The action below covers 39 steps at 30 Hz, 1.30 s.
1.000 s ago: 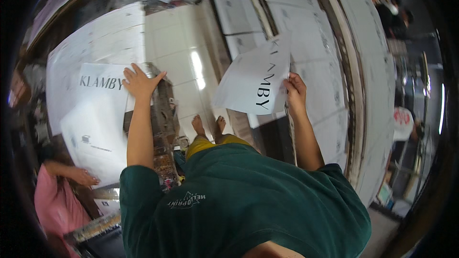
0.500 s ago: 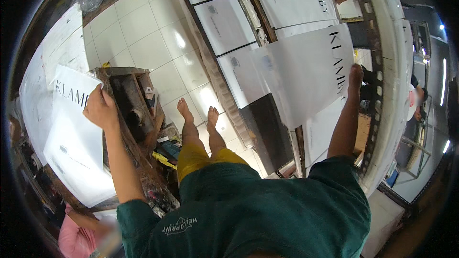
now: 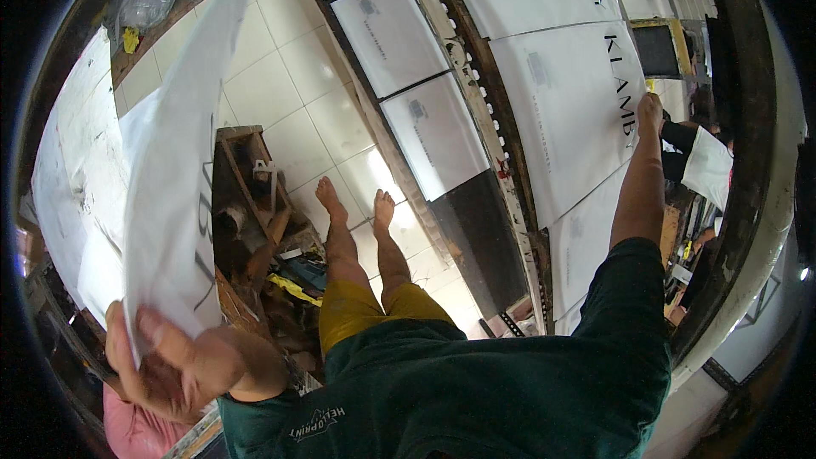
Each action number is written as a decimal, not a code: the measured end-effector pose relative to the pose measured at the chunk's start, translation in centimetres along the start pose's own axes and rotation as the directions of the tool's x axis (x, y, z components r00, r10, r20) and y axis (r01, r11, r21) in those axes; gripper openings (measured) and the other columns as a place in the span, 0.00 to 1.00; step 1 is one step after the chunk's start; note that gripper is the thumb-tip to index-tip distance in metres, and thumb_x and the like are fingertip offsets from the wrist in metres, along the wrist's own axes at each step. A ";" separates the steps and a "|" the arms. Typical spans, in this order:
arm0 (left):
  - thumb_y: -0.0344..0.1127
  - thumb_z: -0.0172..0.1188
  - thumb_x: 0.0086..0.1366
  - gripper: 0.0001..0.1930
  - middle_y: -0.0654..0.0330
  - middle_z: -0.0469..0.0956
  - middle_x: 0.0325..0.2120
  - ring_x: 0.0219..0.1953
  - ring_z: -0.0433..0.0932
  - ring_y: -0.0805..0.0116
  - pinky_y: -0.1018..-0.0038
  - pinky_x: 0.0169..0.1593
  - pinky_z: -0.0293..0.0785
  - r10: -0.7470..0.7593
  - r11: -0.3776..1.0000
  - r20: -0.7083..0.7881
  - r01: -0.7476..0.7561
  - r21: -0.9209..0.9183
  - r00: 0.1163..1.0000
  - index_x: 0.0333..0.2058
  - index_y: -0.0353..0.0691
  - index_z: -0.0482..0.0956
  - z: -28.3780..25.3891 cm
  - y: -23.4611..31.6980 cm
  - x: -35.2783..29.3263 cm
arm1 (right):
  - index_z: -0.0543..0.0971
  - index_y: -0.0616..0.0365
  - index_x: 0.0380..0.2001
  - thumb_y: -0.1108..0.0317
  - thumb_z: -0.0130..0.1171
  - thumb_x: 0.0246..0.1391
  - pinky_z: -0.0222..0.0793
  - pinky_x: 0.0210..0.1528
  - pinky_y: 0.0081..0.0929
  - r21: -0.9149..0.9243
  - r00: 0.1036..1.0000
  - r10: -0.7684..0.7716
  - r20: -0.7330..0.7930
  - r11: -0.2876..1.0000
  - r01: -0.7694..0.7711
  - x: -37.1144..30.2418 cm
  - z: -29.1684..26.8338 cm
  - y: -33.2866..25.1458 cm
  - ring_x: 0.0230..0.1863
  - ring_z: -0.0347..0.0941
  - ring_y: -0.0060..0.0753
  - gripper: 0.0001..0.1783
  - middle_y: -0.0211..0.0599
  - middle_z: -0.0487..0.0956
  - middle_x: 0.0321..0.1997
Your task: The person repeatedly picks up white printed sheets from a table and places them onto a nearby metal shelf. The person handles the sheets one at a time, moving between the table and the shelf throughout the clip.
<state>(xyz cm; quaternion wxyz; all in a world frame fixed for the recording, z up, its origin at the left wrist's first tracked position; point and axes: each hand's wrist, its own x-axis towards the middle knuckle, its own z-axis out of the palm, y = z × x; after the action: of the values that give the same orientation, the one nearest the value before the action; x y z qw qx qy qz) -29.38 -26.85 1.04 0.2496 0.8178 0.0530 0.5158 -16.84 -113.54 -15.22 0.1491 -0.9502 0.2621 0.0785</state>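
Note:
My left hand, slightly blurred, pinches the lower edge of a thin white printed sheet at the left. This sheet stands up curved, its dark lettering partly folded away along its right edge. Out to the right, my right hand is closed at the right edge of another white printed sheet. That one lies flat on a long table, bearing large black lettering and a small grey print. Its fingertips are partly hidden at the edge.
More printed sheets lie in a row along the table, beside a dark bare panel. A worn wooden box stands left of my legs on the tiled floor. A person in pink is at lower left; another person's white cloth shows far right.
My left hand has come down and nearer, and its sheet now rises in a curve. The sheet at my right hand, lifted before, now lies flat on the table.

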 end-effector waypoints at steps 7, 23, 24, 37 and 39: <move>0.27 0.58 0.52 0.03 0.50 0.71 0.36 0.32 0.75 0.60 0.71 0.31 0.77 0.427 0.888 -0.069 -0.404 0.221 0.902 0.27 0.36 0.79 -2.3 -4.7 2.2 | 0.63 0.46 0.51 0.58 0.43 0.56 0.64 0.45 0.23 0.202 0.963 -0.057 0.262 0.979 0.003 3.3 -4.0 6.0 0.43 0.64 0.21 0.19 0.28 0.68 0.45; 0.20 0.51 0.55 0.06 0.52 0.73 0.30 0.32 0.70 0.68 0.73 0.39 0.68 -0.369 0.886 0.032 0.363 -0.288 0.929 0.33 0.30 0.71 0.4 -1.1 -0.3 | 0.72 0.55 0.43 0.60 0.52 0.50 0.60 0.50 0.31 -0.508 0.776 -0.262 -0.574 0.857 -0.086 -12.0 3.3 -20.3 0.47 0.67 0.42 0.17 0.42 0.71 0.47; 0.19 0.51 0.55 0.06 0.53 0.73 0.30 0.32 0.70 0.68 0.73 0.38 0.68 -0.380 0.861 0.094 0.389 -0.329 0.920 0.33 0.30 0.71 0.3 -1.0 -1.0 | 0.73 0.56 0.41 0.62 0.52 0.50 0.60 0.47 0.27 -0.447 0.726 -0.332 -0.602 0.894 0.038 -14.0 4.2 -22.7 0.44 0.67 0.36 0.15 0.39 0.72 0.45; 0.22 0.58 0.41 0.15 0.63 0.76 0.26 0.27 0.75 0.69 0.74 0.31 0.60 0.379 0.859 0.343 -0.188 -0.476 0.860 0.32 0.44 0.74 -4.2 4.9 -7.4 | 0.69 0.58 0.47 0.68 0.53 0.50 0.62 0.31 0.15 0.960 0.796 -0.586 0.151 0.280 0.025 -43.6 10.4 -49.7 0.28 0.66 0.16 0.19 0.31 0.75 0.31; 0.21 0.59 0.42 0.16 0.63 0.77 0.26 0.26 0.75 0.69 0.74 0.31 0.60 0.426 0.840 0.365 -0.213 -0.498 0.827 0.32 0.45 0.74 -5.1 5.5 -8.4 | 0.73 0.58 0.42 0.69 0.55 0.48 0.62 0.30 0.15 0.890 0.779 -0.620 0.096 0.404 0.211 -43.4 12.0 -49.5 0.27 0.66 0.16 0.16 0.30 0.75 0.30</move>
<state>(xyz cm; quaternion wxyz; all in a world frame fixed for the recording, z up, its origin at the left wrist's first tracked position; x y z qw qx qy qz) -38.68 -32.77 -1.54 0.3391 0.8359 -0.2665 0.3395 -28.84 -48.57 -4.64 0.6546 -0.7488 -0.0250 0.1004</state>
